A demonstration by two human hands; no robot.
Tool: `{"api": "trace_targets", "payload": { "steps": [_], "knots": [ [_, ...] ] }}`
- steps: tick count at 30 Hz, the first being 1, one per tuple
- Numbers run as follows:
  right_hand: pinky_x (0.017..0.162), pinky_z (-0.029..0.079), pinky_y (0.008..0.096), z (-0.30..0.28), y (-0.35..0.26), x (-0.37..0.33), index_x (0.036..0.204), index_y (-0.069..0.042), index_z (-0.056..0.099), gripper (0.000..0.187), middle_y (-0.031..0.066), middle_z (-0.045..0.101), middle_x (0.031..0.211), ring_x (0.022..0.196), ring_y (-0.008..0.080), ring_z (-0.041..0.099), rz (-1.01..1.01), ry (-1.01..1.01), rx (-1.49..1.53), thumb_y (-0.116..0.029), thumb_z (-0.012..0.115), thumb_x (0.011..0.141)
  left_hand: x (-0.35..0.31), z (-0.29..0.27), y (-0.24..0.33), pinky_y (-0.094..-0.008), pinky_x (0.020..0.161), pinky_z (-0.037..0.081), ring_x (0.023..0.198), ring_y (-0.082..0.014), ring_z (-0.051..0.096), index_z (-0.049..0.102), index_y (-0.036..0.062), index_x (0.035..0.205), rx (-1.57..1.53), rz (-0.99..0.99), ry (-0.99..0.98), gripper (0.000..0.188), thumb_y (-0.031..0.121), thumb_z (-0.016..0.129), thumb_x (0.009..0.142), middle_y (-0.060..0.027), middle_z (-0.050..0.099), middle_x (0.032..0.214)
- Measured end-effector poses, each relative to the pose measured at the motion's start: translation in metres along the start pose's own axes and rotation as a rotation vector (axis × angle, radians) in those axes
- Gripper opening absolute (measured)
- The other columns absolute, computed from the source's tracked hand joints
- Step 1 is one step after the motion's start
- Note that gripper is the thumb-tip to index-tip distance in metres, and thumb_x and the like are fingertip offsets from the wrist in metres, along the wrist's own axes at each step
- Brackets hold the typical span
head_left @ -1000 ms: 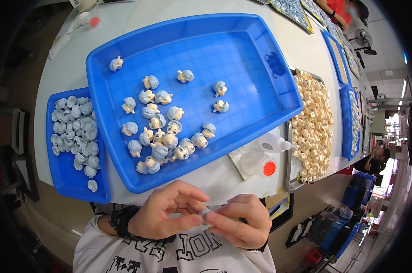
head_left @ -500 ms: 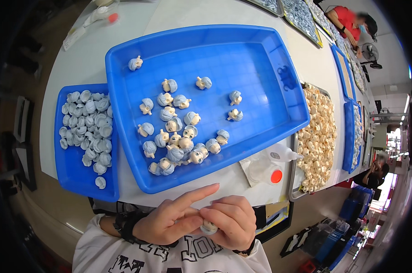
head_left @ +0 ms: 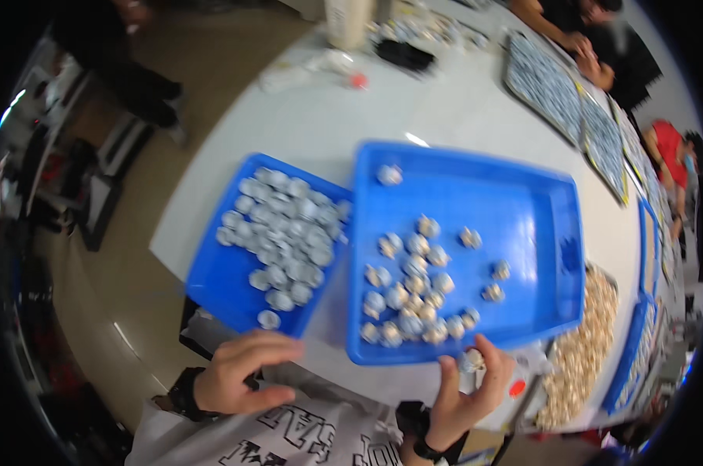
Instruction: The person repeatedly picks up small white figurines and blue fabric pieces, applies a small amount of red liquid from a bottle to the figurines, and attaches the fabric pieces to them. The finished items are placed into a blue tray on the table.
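Between the thumb and forefinger of my right hand is a small doll head with blue hair, just off the front rim of a large blue tub. Several doll heads of the same sort lie in that tub, mostly toward its near left part. My left hand is open, fingers apart and holding nothing. It hovers by the near edge of a smaller blue tray, which is heaped with pale blue hair pieces. Motion blurs the fine details.
A metal tray of cream-coloured parts stands right of the tub. A bottle with a red cap sits partly behind my right hand. Trays of blue parts line the far right, where a co-worker's hands show.
My hands have parted: the left moved toward the smaller tray, the right carried the doll head to the tub's front rim. The view has swung left.
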State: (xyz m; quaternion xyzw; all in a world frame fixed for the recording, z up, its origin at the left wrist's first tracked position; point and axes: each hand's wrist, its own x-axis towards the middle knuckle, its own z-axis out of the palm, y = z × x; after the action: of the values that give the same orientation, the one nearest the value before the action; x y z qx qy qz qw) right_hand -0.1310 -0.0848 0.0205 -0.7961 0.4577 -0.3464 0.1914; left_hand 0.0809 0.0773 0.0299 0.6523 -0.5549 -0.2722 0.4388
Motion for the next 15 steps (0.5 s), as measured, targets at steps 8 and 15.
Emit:
{"api": "trace_targets", "payload": {
  "steps": [8, 15],
  "knots": [
    [0.089, 0.038, 0.0425, -0.008, -0.031, 0.006, 0.123, -0.002, 0.050, 0.049, 0.0199, 0.051, 0.116, 0.106, 0.0350, 0.049, -0.032, -0.106, -0.093, -0.019, 0.066, 0.080, -0.008, 0.010, -0.015, -0.0491, 0.095, 0.028, 0.121, -0.0399, 0.032, 0.034, 0.0011, 0.131, 0.661, -0.281, 0.177, 0.081, 0.042, 0.070, 0.071, -0.0244, 0.028, 0.134],
    [0.086, 0.039, 0.0392, -0.019, -0.017, -0.019, 0.103, 0.002, 0.058, 0.027, 0.0169, 0.052, 0.110, 0.099, 0.0300, 0.050, -0.215, 0.071, 0.356, -0.017, 0.058, 0.083, 0.008, 0.017, -0.022, -0.0448, 0.093, 0.033, 0.116, -0.0391, 0.037, 0.037, 0.0036, 0.129, 0.683, -0.221, 0.199, 0.065, 0.034, 0.063, 0.078, -0.0256, 0.030, 0.132]
  ]
}}
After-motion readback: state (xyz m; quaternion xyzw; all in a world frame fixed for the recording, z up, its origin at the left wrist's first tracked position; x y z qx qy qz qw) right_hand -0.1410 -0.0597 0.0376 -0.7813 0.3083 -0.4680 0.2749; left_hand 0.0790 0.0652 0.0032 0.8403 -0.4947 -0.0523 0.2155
